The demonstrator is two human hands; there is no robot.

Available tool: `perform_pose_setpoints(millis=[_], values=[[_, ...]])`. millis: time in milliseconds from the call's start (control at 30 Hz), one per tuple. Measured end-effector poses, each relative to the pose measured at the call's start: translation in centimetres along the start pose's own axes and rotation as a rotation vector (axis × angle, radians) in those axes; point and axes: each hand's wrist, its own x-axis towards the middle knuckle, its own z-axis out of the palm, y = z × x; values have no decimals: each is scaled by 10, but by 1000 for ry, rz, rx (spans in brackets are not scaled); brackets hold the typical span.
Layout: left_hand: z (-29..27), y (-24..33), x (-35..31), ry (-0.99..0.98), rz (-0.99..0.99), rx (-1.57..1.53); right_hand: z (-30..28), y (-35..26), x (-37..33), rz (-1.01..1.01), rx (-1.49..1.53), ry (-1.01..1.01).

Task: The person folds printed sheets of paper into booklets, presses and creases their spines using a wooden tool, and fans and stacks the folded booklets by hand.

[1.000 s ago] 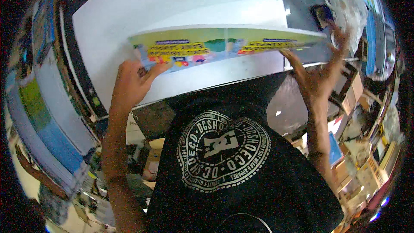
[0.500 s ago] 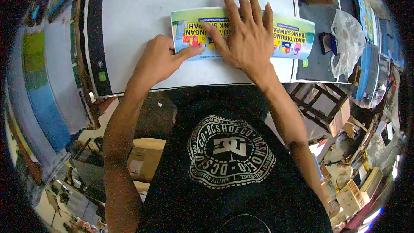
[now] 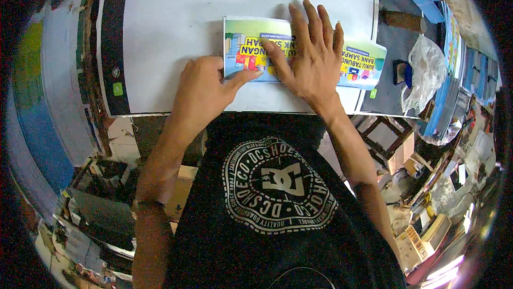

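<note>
Fingers of the right hand (image 3: 311, 70) spread over the printed sheet (image 3: 247, 48) near the front edge of the white tabletop (image 3: 173, 21); left hand (image 3: 207, 83) pinches the sheet's left end; even pressure seems best.

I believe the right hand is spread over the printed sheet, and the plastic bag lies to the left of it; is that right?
Not quite: the plastic bag lies to the right of the sheet, as the head view shows; the right hand is indeed spread over it.
</note>
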Motion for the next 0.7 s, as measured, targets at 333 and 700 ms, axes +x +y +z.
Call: perform_pose_setpoints(millis=[333, 700], values=[[-23, 61, -14, 766, 478, -164, 2, -7, 3, -25, -44, -83], [81, 32, 54, 772, 553, 73, 16, 20, -12, -198, -156, -99]])
